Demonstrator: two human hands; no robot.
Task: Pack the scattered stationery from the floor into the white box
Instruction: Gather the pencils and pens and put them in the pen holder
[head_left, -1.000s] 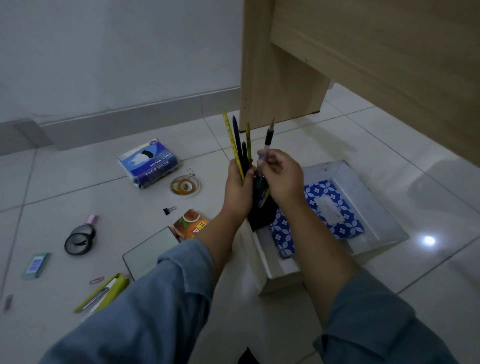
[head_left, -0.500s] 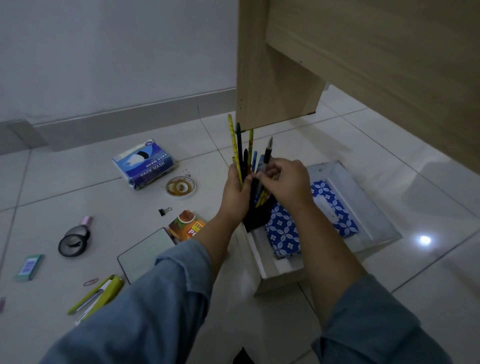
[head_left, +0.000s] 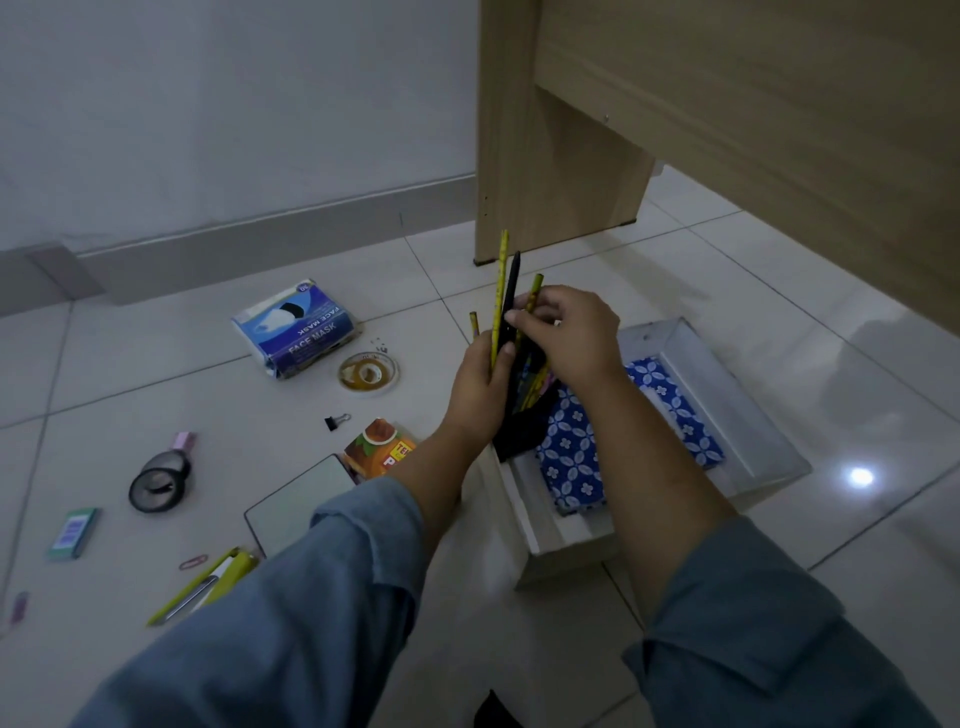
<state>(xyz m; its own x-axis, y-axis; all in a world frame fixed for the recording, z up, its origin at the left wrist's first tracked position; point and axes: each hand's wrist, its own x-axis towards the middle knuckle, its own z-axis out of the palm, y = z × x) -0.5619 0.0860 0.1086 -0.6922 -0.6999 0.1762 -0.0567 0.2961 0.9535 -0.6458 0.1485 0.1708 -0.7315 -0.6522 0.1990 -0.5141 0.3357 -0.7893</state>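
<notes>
The only writing I can read from here is "FACE MASK" on the blue pack (head_left: 296, 332). The letters on the orange packet (head_left: 379, 447) are partly hidden behind the left arm. The left hand (head_left: 480, 387) grips a bundle of pencils and pens (head_left: 501, 291) upright over a black holder (head_left: 522, 431) at the left end of the white box (head_left: 727, 379), while the right hand (head_left: 569, 332) pinches one yellow pencil in it. All this sits on a pale glossy tiled floor (head_left: 156, 405), with a white wall (head_left: 208, 104) and a wooden furniture panel (head_left: 727, 104) behind.

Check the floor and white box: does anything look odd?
Nothing looks damaged. The pencils, gripped by the left hand and right hand, stand at uneven heights; a face mask pack, not stationery, lies on the floor.
</notes>
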